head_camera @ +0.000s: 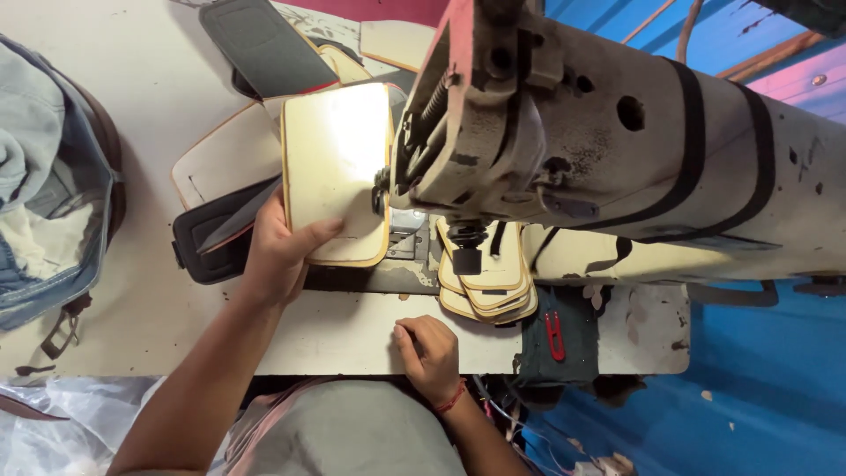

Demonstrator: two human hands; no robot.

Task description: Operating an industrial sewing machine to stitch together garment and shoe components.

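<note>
A: Left hand (280,251)?
B: Gripping the cream panel (337,172) at its near edge, thumb on top, flat on the sewing machine (617,150) bed, far edge at the needle, likely to steer it.
A: Right hand (427,353)?
B: Loosely curled, holding nothing, resting on the table (141,308) edge. Stack of cream pieces (489,286) just beyond it, under the machine arm; red snips (554,335) beside.

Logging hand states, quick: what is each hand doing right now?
Left hand: closed on the cream rectangular padded panel at the sewing machine.
Right hand: fingers curled shut, holding nothing, resting on the white table.
</note>
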